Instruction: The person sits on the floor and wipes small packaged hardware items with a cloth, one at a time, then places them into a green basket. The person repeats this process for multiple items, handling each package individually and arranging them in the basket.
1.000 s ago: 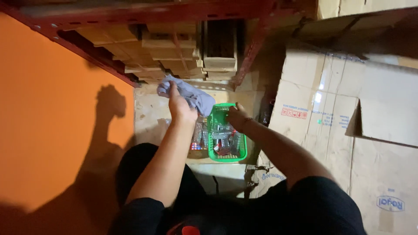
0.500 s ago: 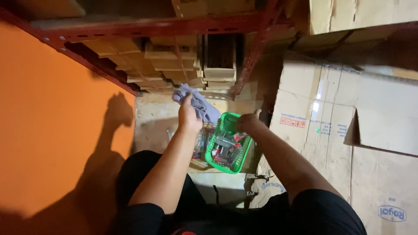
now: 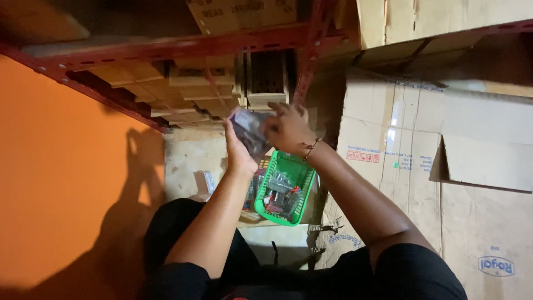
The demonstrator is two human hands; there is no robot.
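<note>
An orange wall (image 3: 66, 183) fills the left of the scene, with the shadow of an arm and head cast on it. Above it a red metal shelf beam (image 3: 166, 50) runs across, and under the beam sit stacked pale wooden pieces (image 3: 183, 91), dim and hard to make out.

Right of the wall, on the floor, lies a flat pale cardboard sheet (image 3: 191, 161). The left hand (image 3: 240, 149) is raised over it, its fingers curled round the near side of a small grey-purple bundle (image 3: 250, 129) (blurred, so whether it is cloth or a soft packet cannot be told). The right hand (image 3: 287, 129) meets it from the other side, fingers bent over the top and right edge of the same bundle, so both hands hold it between them. A thin bracelet (image 3: 311, 149) rings the right wrist.

The bundle is held up in the air, just far of a green plastic basket (image 3: 302, 180) and above it. The basket has slotted walls and sits tilted on the floor between the person's arms. Inside it lies a jumble of small packets, grey and clear with some red parts (image 3: 280, 197); single items cannot be told apart. More small packets (image 3: 251, 191) lie just left of the basket, half hidden by the left forearm.

To the right stand large brown cardboard boxes (image 3: 422, 166), one with a flap hanging open (image 3: 488, 161), and more boxes rest on the shelf above.
</note>
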